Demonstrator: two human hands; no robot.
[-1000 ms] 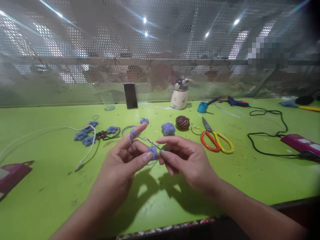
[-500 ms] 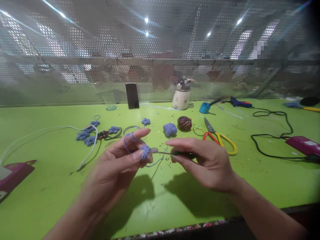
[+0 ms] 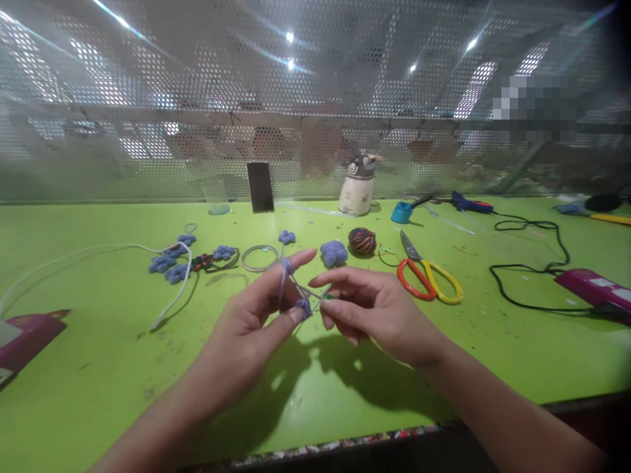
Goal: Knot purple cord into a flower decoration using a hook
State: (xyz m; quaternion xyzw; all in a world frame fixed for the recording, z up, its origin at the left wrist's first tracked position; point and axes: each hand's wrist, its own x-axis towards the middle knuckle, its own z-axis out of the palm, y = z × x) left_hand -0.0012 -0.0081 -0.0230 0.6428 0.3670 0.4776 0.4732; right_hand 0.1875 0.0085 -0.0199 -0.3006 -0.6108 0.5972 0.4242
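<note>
Two bare hands meet above the middle of a bright green desk [image 3: 98,368]. The left hand [image 3: 256,322] pinches a small blue crochet piece [image 3: 303,306] between thumb and a finger, with blue yarn [image 3: 284,276] looped over its raised forefinger. The right hand [image 3: 374,309] pinches a thin crochet hook [image 3: 308,291] with a green grip, its metal tip pointing toward 10 o'clock into the piece. The crochet piece sits between the two hands, held just above the desk.

At 12 o'clock from the hands lies a small blue yarn ball [image 3: 334,252], with a striped dark yarn ball [image 3: 361,240] just beside it. Red and yellow scissors [image 3: 426,276] lie at 2 o'clock. A wire ring [image 3: 259,257] lies at 11 o'clock, and finished blue crochet flowers [image 3: 170,263] lie at 10 o'clock, crossed by a white cable [image 3: 172,295]. A dark phone [image 3: 260,186] and a white bottle [image 3: 355,187] stand at the far edge against a perforated screen.
</note>
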